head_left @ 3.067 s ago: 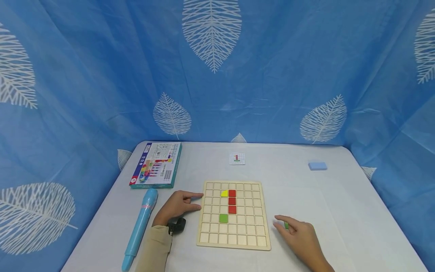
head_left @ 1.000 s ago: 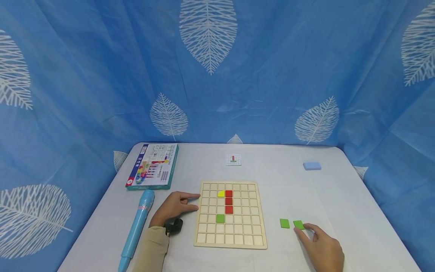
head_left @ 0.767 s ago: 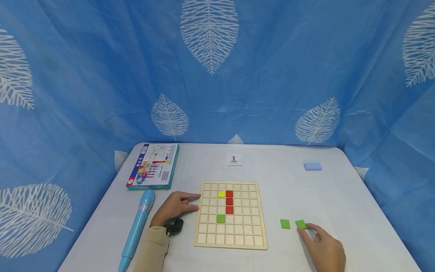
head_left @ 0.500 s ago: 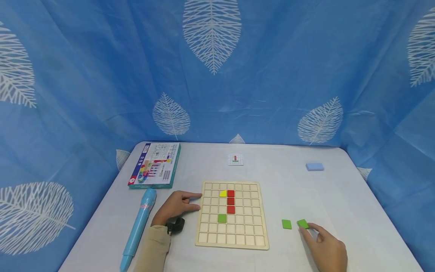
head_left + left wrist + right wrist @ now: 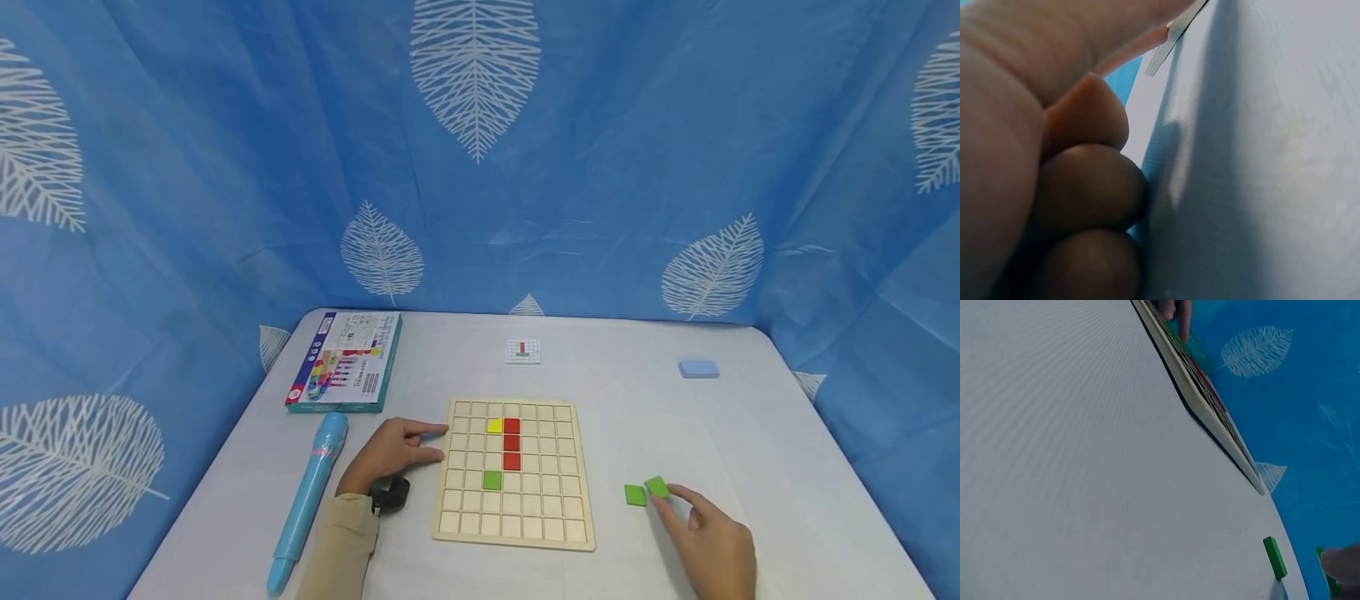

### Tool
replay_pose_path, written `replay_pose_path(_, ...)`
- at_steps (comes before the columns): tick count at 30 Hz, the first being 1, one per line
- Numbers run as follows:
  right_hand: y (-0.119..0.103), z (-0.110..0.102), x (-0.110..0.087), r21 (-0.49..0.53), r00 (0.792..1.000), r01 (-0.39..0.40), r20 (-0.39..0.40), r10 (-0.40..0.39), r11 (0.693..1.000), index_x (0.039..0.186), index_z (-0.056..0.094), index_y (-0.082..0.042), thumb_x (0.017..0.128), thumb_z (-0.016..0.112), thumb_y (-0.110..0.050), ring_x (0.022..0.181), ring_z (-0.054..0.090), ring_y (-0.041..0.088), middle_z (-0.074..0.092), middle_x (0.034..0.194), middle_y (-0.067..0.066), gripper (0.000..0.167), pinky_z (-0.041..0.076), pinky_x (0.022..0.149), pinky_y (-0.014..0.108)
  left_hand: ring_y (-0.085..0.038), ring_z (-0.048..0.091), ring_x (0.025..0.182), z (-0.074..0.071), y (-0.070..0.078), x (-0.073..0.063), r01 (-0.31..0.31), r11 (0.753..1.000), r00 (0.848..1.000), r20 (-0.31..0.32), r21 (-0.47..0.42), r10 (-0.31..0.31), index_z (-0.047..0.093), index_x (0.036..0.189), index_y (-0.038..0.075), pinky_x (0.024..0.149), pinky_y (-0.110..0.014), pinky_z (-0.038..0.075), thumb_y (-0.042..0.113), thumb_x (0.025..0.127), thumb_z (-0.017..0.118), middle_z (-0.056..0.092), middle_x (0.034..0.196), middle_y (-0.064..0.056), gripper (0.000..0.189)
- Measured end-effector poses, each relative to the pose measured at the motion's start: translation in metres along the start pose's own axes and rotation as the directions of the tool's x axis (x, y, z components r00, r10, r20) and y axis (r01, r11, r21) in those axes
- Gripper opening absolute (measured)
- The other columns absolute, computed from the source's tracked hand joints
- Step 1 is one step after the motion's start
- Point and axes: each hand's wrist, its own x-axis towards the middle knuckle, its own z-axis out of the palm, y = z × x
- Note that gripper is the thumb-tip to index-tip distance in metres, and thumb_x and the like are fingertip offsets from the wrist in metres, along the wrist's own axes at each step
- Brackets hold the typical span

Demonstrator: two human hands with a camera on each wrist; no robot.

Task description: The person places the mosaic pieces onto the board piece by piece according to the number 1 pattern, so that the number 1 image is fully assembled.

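A square wooden grid board lies mid-table with three red tiles in a column, a yellow piece with a cut corner and a green tile. My left hand rests thumb and index fingertips at the board's left edge; its other fingers are curled in the left wrist view. To the right of the board, my right hand pinches a second green tile between thumb and index finger, turned at an angle. Just left of it is another loose green tile.
Behind the board lies a small pattern card showing a coloured grid. A light blue block sits at the back right. At the left are a printed game box and a long blue tube. A blue leaf-print curtain surrounds the table.
My right hand first drew one green tile rightward from the other, then brought it slightly back left and turned it, narrowing the gap. My left hand keeps its place at the board.
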Motion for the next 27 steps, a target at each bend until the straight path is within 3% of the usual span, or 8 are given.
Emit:
replay_pose_path(5,-0.016,0.003,0.002,0.023,1.000,0.016,0.027,-0.016,1.000,0.103,0.081,-0.010,0.078,0.090,-0.026,0.047,0.024,0.007,0.033,0.052,-0.010,0.031,0.024,0.045,0.027,-0.012,0.034,0.055,0.000,-0.002,0.000,-0.003,1.000,1.000,-0.003,-0.002,0.003,0.076,0.125,0.019,0.052,-0.024,0.026,0.030,0.083,0.087,0.037,0.058,0.005,0.045)
replay_pose_path(15,-0.055,0.014,0.007,0.133,0.986,0.143,0.061,-0.153,0.981,0.100,0.081,-0.011,0.078,0.090,-0.022,0.047,0.019,-0.001,0.028,0.051,-0.016,0.026,0.023,0.042,0.023,-0.011,0.034,0.054,0.000,-0.004,-0.001,-0.007,1.000,1.000,-0.003,0.007,0.007,0.076,0.125,0.019,0.052,-0.024,0.027,0.030,0.083,0.086,0.037,0.058,0.005,0.045)
replay_pose_path(22,-0.077,0.025,0.007,0.166,0.950,0.298,0.045,-0.309,0.940,0.098,0.081,-0.013,0.073,0.093,-0.020,0.050,0.013,-0.008,0.022,0.053,-0.022,0.028,0.021,0.041,0.020,-0.012,0.035,0.055,0.000,-0.002,-0.001,0.011,1.000,1.000,0.002,0.012,-0.011,0.075,0.126,0.022,0.053,-0.025,0.028,0.031,0.083,0.086,0.039,0.058,0.005,0.045)
replay_pose_path(27,-0.089,0.030,0.000,0.171,0.932,0.320,0.119,-0.342,0.932,0.101,0.081,-0.015,0.076,0.092,-0.025,0.049,0.014,-0.006,0.023,0.053,-0.022,0.029,0.022,0.043,0.021,-0.012,0.035,0.054,0.001,-0.002,0.000,0.010,1.000,1.000,-0.002,0.005,-0.010,0.076,0.125,0.022,0.053,-0.025,0.028,0.030,0.083,0.087,0.038,0.057,0.005,0.044)
